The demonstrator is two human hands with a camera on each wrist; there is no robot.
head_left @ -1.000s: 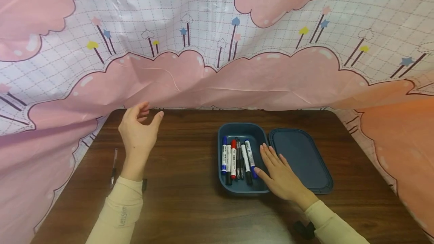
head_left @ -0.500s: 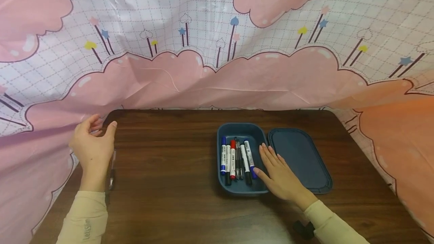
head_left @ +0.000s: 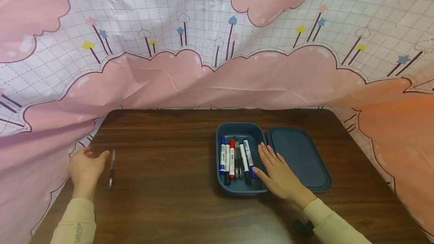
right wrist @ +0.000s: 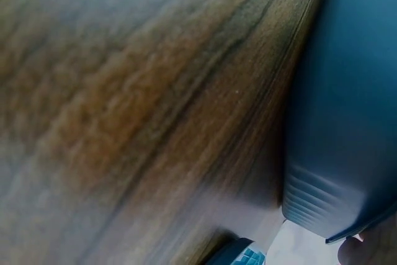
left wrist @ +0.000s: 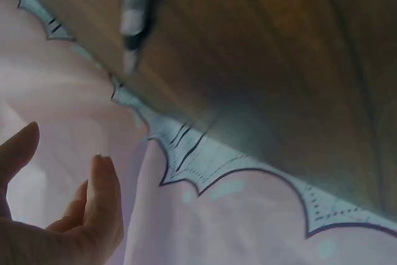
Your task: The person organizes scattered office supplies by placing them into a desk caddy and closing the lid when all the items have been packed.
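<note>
My left hand (head_left: 86,168) is held at the table's left side, thumb and fingers apart, with nothing between them. Just right of its thumb lies a clear pen (head_left: 112,170) with a black grip, lengthwise on the table. In the left wrist view the hand (left wrist: 80,221) is below a blurred pen (left wrist: 136,20). My right hand (head_left: 279,172) lies flat with fingers extended over the right rim of a dark blue box (head_left: 221,133). Inside the box, several pens and markers lie side by side, among them a red-capped marker (head_left: 232,159). The box's outer wall (right wrist: 344,103) fills the right wrist view's right side.
A dark blue lid (head_left: 300,157) lies right of the box, partly behind the right hand. All stand on a brown wooden table (head_left: 162,199). A pink and white patterned cloth (head_left: 203,82) hangs behind the table and along its sides.
My left hand has moved left and then down toward the near side, coming to the left of the pen and uncovering it. My right hand stays on the box rim.
</note>
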